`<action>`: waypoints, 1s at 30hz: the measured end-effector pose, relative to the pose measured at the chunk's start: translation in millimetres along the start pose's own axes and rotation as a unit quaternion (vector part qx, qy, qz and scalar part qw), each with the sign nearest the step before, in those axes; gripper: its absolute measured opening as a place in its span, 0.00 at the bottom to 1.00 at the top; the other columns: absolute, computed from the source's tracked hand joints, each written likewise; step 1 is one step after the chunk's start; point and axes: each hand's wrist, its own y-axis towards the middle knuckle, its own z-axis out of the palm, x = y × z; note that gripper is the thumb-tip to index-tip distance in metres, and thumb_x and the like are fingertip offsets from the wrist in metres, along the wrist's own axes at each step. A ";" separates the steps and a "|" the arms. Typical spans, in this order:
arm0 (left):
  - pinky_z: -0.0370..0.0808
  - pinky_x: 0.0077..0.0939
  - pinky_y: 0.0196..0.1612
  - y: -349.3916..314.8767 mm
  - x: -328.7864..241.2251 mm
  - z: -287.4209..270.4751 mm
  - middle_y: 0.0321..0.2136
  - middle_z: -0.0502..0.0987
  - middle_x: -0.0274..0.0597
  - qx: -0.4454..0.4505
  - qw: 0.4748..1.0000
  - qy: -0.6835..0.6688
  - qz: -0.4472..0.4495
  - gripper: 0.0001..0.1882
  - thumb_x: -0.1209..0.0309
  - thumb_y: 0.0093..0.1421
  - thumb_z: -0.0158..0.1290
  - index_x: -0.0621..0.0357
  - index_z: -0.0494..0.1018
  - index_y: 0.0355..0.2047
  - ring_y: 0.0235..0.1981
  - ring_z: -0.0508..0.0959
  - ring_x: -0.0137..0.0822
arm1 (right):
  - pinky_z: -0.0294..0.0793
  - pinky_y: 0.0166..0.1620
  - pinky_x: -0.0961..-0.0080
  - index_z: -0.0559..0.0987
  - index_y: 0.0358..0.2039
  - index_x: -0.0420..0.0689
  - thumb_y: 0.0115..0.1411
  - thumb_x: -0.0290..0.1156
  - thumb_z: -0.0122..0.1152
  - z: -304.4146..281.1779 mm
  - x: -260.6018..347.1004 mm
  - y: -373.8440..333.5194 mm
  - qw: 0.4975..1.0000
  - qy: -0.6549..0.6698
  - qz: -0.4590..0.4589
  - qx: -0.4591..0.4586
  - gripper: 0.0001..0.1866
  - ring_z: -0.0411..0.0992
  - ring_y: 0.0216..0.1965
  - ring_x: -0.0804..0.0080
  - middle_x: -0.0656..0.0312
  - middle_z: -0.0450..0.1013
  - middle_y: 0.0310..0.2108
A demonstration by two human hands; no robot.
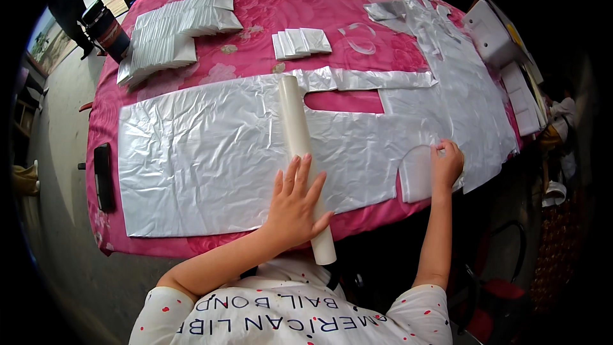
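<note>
Thin silvery-white plastic bags [191,153] with handle cut-outs lie spread flat across the table. A smooth white tube [295,121] lies across them, pointing away from me, its near end past the table's front edge. My left hand [294,201] rests on the tube's near half, fingers spread and not wrapped round it. On the right, my right hand [449,163] is closed in a pinch at the edge of a rounded translucent plastic flap [418,169]. The fingertips partly hide what they grip. Pink cloth shows beside this flap.
Folded white plastic packets [172,32] stand in rows at the far left, with a smaller group [301,43] at the far middle. A dark jar [105,29] and a black phone [103,177] lie along the left edge. White boxes [491,35] stand at the right of the pink floral tablecloth [274,0].
</note>
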 end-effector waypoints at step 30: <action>0.71 0.33 0.44 -80.7 156.5 -157.5 0.41 0.75 0.44 -0.156 0.963 0.177 -0.129 0.15 0.78 0.51 0.52 0.62 0.70 0.42 0.42 0.74 0.44 | 0.74 0.30 0.69 0.74 0.29 0.38 0.44 0.51 0.68 -92.5 187.2 -123.8 0.815 0.289 0.087 0.494 0.27 0.76 0.26 0.58 0.52 0.76 0.25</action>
